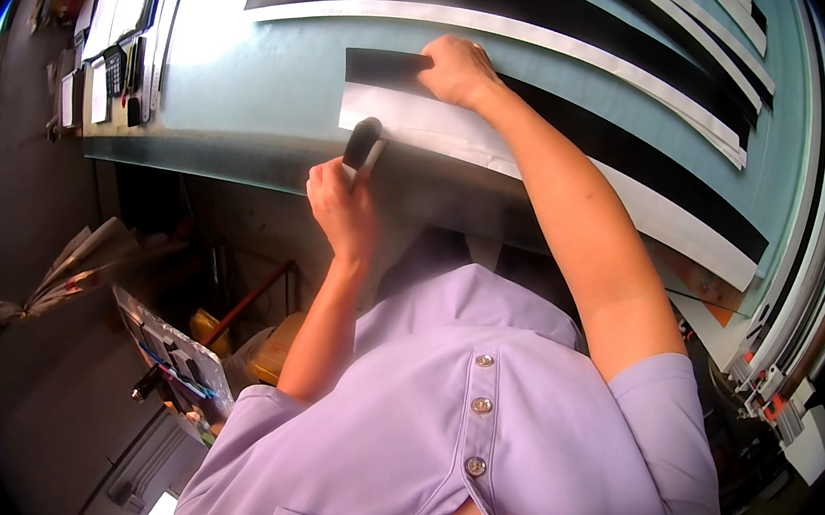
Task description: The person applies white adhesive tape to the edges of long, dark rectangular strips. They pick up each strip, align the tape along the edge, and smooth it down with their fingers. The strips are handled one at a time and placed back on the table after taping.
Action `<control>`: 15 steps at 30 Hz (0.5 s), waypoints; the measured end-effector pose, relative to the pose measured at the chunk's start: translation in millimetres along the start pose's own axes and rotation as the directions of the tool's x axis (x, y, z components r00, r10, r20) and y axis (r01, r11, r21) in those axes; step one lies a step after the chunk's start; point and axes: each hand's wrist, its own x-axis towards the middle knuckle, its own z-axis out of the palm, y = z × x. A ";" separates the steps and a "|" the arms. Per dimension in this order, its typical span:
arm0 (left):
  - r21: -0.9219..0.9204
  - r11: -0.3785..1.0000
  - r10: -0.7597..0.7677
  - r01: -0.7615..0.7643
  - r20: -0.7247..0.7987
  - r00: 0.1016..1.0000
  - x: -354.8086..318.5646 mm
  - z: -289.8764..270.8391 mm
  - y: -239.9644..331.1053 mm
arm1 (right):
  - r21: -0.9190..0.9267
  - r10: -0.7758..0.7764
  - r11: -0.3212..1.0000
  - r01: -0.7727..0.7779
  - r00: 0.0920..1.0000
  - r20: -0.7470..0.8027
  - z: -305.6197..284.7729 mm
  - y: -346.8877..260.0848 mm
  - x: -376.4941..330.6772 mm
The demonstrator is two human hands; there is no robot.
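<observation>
A long strip (640, 193), black along its far side and white along its near side, lies across the pale blue-green table. My right hand (457, 71) is closed at the strip's far edge, near its left end, with fingers curled over the black part. Just in front of the table's near edge, my left hand (340, 205) is closed around a short flat tool (362, 142) with a dark, rounded upper end and a pale edge. Its tip stands close to the white part of the strip; I cannot tell whether they touch.
More black and white strips (499, 10) overlap on the far side of the table (209, 85). At its left end lie papers, a black calculator (114, 70) and small tools. Metal rails (820, 250) run along the right. A tool-laden board (176, 358) stands low at left.
</observation>
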 end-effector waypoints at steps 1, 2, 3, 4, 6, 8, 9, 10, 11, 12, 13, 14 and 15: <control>0.000 1.000 -0.016 0.016 -0.007 1.000 1.1 -0.3 1.1 | 0.007 -0.002 1.000 0.002 1.000 -0.007 0.7 0.0 -0.5; 0.006 0.999 -0.033 0.033 0.053 0.998 2.5 -2.3 2.4 | 0.014 -0.003 1.000 0.003 1.000 -0.013 1.3 0.0 -0.7; 0.013 0.999 -0.051 0.050 0.113 0.992 4.8 -5.5 4.0 | 0.010 -0.003 1.000 0.003 1.000 -0.014 2.0 0.2 -0.7; 0.020 0.998 -0.067 0.065 0.172 0.983 7.8 -8.2 5.6 | 0.006 -0.002 1.000 0.002 1.000 -0.017 2.8 0.5 -0.6; 0.004 0.997 0.083 -0.083 0.022 0.996 20.9 -7.8 9.8 | -0.003 -0.003 1.000 0.003 1.000 -0.025 3.2 2.0 0.4; -0.013 0.984 0.180 -0.180 0.013 0.984 42.3 -7.3 10.0 | -0.015 -0.007 1.000 0.007 1.000 -0.031 4.6 2.5 -0.2; -0.006 0.982 0.191 -0.191 -0.004 0.982 54.7 1.5 10.0 | -0.016 -0.009 1.000 0.008 0.999 -0.046 5.4 3.0 -1.1; 0.004 0.980 0.200 -0.200 -0.025 0.980 69.1 11.7 10.0 | -0.018 -0.015 1.000 0.014 0.998 -0.061 5.9 1.9 -1.6; 0.014 0.978 0.210 -0.210 -0.045 0.977 79.6 19.2 10.3 | -0.019 -0.022 1.000 0.020 0.997 -0.076 5.8 0.4 -2.6; 0.046 0.981 0.190 -0.189 -0.013 0.982 84.1 26.5 8.1 | -0.016 -0.019 1.000 0.018 0.997 -0.072 5.8 -1.2 -3.8; 0.078 0.982 0.169 -0.170 0.021 0.985 86.9 34.7 6.9 | -0.013 -0.015 1.000 0.014 0.998 -0.067 5.7 -1.6 -4.3; 0.111 0.982 0.146 -0.151 0.053 0.988 87.7 39.9 5.2 | -0.009 -0.011 1.000 0.010 0.998 -0.062 5.6 -2.2 -4.9; 0.113 0.984 0.132 -0.138 0.054 0.990 86.9 42.3 2.2 | -0.026 -0.017 1.000 0.015 0.998 -0.062 5.5 -3.0 -5.3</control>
